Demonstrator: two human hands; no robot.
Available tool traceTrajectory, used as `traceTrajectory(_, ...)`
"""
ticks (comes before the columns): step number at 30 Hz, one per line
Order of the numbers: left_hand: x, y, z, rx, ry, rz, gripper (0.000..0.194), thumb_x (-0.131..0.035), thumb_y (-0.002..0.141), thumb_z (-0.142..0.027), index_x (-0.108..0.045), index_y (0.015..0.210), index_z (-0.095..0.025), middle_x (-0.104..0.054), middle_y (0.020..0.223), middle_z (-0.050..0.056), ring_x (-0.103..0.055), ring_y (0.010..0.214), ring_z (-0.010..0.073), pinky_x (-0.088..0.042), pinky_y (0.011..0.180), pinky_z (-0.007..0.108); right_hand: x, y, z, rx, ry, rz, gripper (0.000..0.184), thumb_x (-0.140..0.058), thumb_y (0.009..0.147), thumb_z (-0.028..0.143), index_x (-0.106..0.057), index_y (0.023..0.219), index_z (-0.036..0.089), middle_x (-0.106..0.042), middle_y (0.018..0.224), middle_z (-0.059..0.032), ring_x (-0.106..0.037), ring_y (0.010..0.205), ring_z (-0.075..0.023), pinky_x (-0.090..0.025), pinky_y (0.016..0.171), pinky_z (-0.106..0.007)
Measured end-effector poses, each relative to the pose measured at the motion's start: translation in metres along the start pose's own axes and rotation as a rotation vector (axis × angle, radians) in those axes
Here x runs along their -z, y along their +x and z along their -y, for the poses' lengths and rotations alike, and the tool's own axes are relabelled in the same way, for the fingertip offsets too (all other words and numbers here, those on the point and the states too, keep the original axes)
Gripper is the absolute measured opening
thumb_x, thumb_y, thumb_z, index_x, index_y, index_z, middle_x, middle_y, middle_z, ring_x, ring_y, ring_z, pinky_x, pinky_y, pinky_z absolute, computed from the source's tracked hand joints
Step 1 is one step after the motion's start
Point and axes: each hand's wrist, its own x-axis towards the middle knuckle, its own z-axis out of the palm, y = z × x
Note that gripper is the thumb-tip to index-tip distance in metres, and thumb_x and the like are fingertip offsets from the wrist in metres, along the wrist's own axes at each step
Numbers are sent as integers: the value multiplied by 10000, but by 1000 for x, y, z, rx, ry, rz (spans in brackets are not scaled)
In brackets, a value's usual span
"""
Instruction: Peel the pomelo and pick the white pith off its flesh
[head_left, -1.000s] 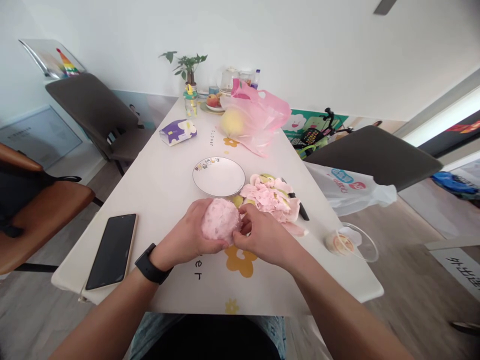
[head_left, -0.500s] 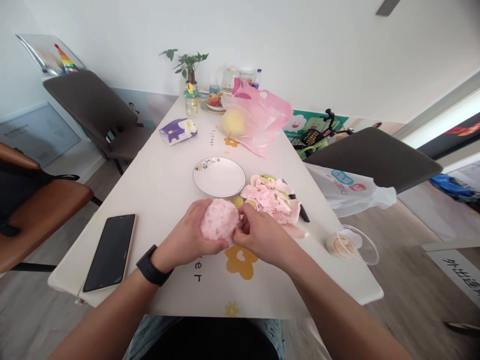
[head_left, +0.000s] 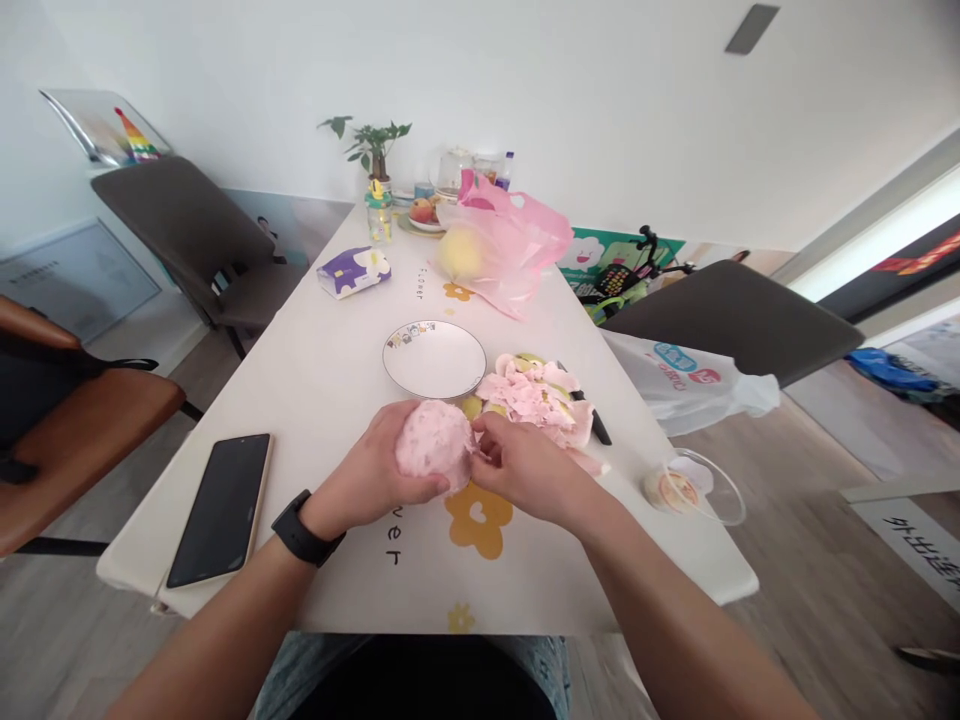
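Note:
A peeled pomelo, round and covered in pinkish pith, is cupped in my left hand, thumb along its near side. At its right side the fingers of my right hand pinch a bit of the pith; the fingertips are partly hidden. Just beyond my right hand lies a heap of pink and green pomelo peel. From under the heap sticks out the black handle of a knife. Behind the pomelo stands a white plate with small cartoon prints on its rim.
A phone lies at the left edge. Farther back are a purple tissue pack, a pink plastic bag with a yellow pomelo, and a potted plant. A clear tub sits at the right edge, near a hanging white bag.
My right fingertips have drawn slightly away from the pomelo's side, pulling at the pith. My left hand keeps its hold. The whole view has shifted a little.

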Motion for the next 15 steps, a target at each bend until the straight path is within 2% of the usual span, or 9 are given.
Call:
traceTrajectory(5,-2,0,2,-19,-35,-1,868,-811,679,-466,-408,1417,-247,-463,1461,128,-455,1356,340,-400,1127,509,-1,9,6,7,-171,-40,81,-557,799,236,-482,771,222,-633,747,-21,-518,651,-167,-273,548,-288)
traceTrajectory(11,1,-1,5,0,-53,-17,872,-800,684,-501,-418,1422,-236,-479,1462,134,-477,1345,353,-404,1123,517,-8,17,6,-1,-232,-57,110,-492,857,235,-462,751,222,-544,652,-8,-456,613,-163,-231,542,-295)
traceTrajectory(15,4,-2,11,21,-86,-9,888,-791,691,-523,-406,1435,-231,-465,1480,135,-469,1355,351,-398,1133,505,-6,14,5,42,-189,-60,127,-509,883,266,-504,766,218,-586,685,-8,-480,622,-157,-244,545,-293)
